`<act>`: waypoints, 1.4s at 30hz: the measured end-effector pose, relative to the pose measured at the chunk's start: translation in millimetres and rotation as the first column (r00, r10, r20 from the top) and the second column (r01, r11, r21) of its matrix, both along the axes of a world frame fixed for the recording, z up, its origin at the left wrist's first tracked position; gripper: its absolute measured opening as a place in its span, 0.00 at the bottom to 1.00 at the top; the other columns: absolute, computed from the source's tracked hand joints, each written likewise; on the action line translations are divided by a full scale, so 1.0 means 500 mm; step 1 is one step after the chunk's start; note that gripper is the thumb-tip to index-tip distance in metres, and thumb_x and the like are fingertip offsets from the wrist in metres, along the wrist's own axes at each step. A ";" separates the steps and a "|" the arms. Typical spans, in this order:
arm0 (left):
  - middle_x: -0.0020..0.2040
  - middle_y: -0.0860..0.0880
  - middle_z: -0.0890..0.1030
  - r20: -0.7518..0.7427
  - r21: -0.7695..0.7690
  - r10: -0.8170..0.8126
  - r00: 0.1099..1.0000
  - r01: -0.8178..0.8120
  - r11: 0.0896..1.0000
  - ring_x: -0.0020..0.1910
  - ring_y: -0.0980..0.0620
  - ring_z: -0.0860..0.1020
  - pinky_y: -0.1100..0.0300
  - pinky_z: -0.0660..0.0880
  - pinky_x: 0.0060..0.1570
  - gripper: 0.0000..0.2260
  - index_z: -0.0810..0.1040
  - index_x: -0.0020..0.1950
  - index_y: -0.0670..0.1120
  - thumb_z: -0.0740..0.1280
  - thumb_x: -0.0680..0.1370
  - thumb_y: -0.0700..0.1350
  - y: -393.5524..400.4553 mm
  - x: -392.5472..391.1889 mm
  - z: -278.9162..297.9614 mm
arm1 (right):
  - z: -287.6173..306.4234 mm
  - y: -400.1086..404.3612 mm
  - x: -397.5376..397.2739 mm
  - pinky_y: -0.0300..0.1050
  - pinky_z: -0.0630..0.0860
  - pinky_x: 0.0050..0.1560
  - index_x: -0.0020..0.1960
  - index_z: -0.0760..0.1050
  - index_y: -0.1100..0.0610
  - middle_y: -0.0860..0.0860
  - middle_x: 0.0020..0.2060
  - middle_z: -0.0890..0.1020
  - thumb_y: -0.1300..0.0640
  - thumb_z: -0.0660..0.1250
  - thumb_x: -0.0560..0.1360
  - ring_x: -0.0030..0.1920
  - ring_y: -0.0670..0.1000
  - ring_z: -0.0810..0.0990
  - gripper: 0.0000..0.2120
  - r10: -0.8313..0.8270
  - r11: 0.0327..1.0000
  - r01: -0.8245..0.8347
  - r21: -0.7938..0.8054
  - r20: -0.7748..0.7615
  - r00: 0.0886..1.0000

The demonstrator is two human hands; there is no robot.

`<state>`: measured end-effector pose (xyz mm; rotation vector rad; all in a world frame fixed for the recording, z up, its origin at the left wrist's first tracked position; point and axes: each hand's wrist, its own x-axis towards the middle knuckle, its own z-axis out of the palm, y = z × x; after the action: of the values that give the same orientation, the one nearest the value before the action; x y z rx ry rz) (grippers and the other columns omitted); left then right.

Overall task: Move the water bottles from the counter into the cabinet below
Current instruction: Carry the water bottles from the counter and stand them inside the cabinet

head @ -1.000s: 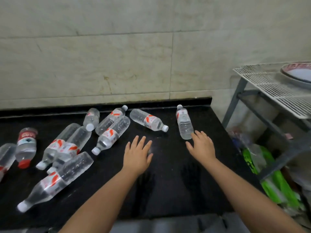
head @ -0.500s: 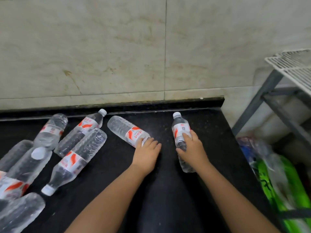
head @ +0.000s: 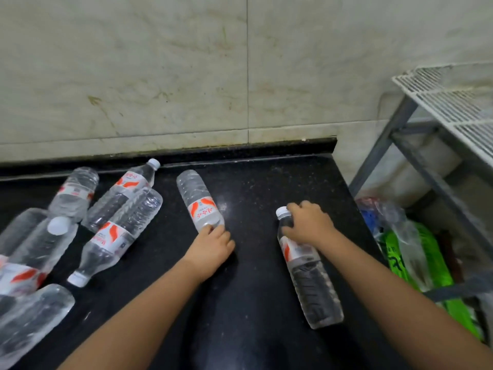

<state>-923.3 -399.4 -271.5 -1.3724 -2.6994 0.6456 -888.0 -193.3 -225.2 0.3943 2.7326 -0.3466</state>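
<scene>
Now the right hand (head: 309, 222) grips the neck end of a water bottle (head: 310, 276) lying on the black counter (head: 253, 303), while the left hand (head: 210, 247) curls round the cap end of a second bottle (head: 198, 200). Farther left, more bottles (head: 117, 222) lie scattered before the tiled wall (head: 186, 76).

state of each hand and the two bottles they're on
left hand: fingers curled round the centre bottle's cap end
right hand: grips the right bottle's neck
centre bottle: lying on the counter
right bottle: capped, on its side
</scene>
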 end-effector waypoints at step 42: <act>0.62 0.38 0.71 0.634 -0.013 0.453 0.627 -0.577 0.817 0.59 0.37 0.75 0.52 0.73 0.57 0.17 0.70 0.64 0.42 0.63 0.76 0.44 -0.359 0.835 0.032 | -0.046 -0.424 0.842 0.43 0.71 0.33 0.35 0.69 0.57 0.57 0.41 0.78 0.54 0.65 0.74 0.43 0.58 0.82 0.11 0.011 0.990 0.012 -0.143 0.159 0.987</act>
<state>-505.8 -579.1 -255.4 -0.8194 -3.6115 -0.1283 -467.1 -405.4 -248.1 0.3674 2.5329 -0.4872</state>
